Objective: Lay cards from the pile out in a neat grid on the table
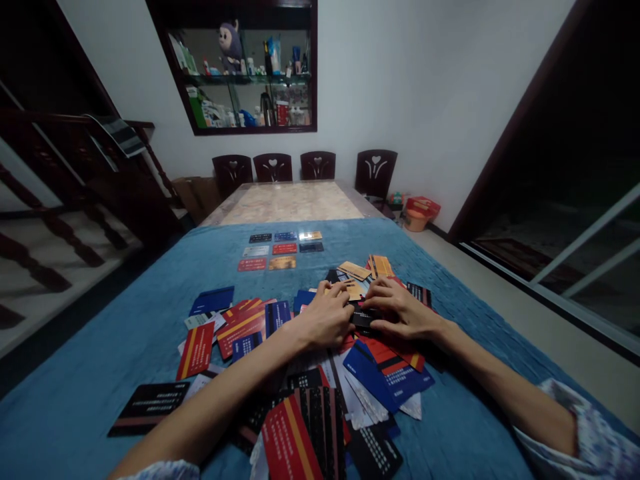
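Between my two hands a black card point(364, 319) with white print lies over a loose heap of cards. My right hand point(403, 308) has its curled fingers and thumb at the card's right end. My left hand point(325, 317) is bent down into the heap at the card's left side; its fingertips are partly hidden. Just beyond my fingers are gold cards point(355, 270) and a yellow card point(381, 266). Under and around my wrists spread red cards point(290, 440), blue cards point(370, 373) and striped black cards point(323, 427), many overlapping.
Several cards, among them a red card point(285, 249) and a gold card point(283, 263), lie in neat rows farther up the blue cloth point(215, 253). Beyond it the bare tabletop point(300, 200) extends to dark chairs point(376, 172). A railing point(50, 220) stands left.
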Action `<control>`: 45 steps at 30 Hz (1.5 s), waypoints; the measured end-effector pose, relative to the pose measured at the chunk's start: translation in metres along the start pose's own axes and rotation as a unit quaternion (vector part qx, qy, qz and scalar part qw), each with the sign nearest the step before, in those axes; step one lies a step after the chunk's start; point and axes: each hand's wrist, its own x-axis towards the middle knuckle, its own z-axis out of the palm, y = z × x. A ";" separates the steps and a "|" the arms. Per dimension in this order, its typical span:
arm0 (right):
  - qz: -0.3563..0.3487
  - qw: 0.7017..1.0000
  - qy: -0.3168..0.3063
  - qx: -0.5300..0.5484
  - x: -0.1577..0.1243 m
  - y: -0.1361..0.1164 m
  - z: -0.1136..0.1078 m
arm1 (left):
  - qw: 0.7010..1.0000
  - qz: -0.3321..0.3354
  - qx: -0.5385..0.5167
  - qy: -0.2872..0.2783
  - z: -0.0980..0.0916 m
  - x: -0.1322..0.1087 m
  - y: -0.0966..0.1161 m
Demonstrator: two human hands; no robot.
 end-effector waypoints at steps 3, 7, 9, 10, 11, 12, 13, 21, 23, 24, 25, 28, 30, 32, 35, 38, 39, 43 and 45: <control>-0.008 1.000 0.003 0.015 0.000 -0.002 -0.001 | 1.000 0.002 0.002 0.003 -0.003 0.000 -0.002; -0.017 1.000 0.016 0.018 0.001 -0.003 0.000 | 1.000 0.001 -0.011 0.006 -0.008 0.000 -0.004; -0.015 0.999 0.035 0.016 0.001 0.000 0.002 | 0.999 -0.004 -0.031 0.015 -0.009 0.000 -0.008; -0.012 0.999 0.046 0.017 0.001 0.001 0.004 | 0.999 -0.009 -0.044 0.020 -0.009 0.000 -0.010; -0.007 0.998 0.058 0.019 0.000 0.003 0.005 | 0.998 -0.015 -0.059 0.025 -0.009 0.000 -0.012; -0.001 0.997 0.069 0.022 0.000 0.005 0.007 | 0.996 -0.023 -0.075 0.030 -0.009 0.000 -0.014; 0.006 0.996 0.081 0.025 -0.001 0.006 0.009 | 0.995 -0.032 -0.092 0.033 -0.009 0.000 -0.016; 0.058 0.990 0.130 0.019 -0.006 0.013 0.018 | 0.979 -0.067 -0.178 0.070 0.001 0.000 -0.022; 0.067 0.989 0.128 0.007 -0.006 0.014 0.019 | 0.978 -0.076 -0.178 0.076 0.004 0.000 -0.022; 0.071 0.989 0.128 0.000 -0.006 0.014 0.019 | 0.978 -0.080 -0.177 0.077 0.005 0.000 -0.022; 0.076 0.989 0.126 -0.007 -0.007 0.014 0.020 | 0.977 -0.085 -0.177 0.078 0.006 0.000 -0.022; 0.094 0.988 0.124 -0.016 -0.007 0.015 0.021 | 0.976 -0.100 -0.175 0.082 0.006 0.000 -0.023; 0.111 0.986 0.121 -0.016 -0.007 0.015 0.022 | 0.977 -0.110 -0.162 0.081 0.007 0.000 -0.023; 0.121 0.985 0.118 -0.018 -0.007 0.015 0.023 | 0.980 -0.117 -0.145 0.076 0.007 0.001 -0.022; 0.122 0.985 0.117 -0.025 -0.006 0.015 0.024 | 0.982 -0.128 -0.128 0.062 0.007 0.001 -0.020; 0.117 0.984 0.128 -0.038 -0.004 0.014 0.025 | 0.982 -0.140 -0.116 0.044 0.005 0.001 -0.015; 0.114 0.984 0.133 -0.042 -0.004 0.013 0.026 | 0.982 -0.143 -0.115 0.038 0.004 0.001 -0.014; 0.099 0.982 0.147 -0.059 -0.001 0.011 0.027 | 0.980 -0.156 -0.116 0.041 0.005 0.001 -0.014; 0.098 0.981 0.152 -0.064 0.000 0.010 0.028 | 0.978 -0.159 -0.120 0.054 0.007 0.001 -0.015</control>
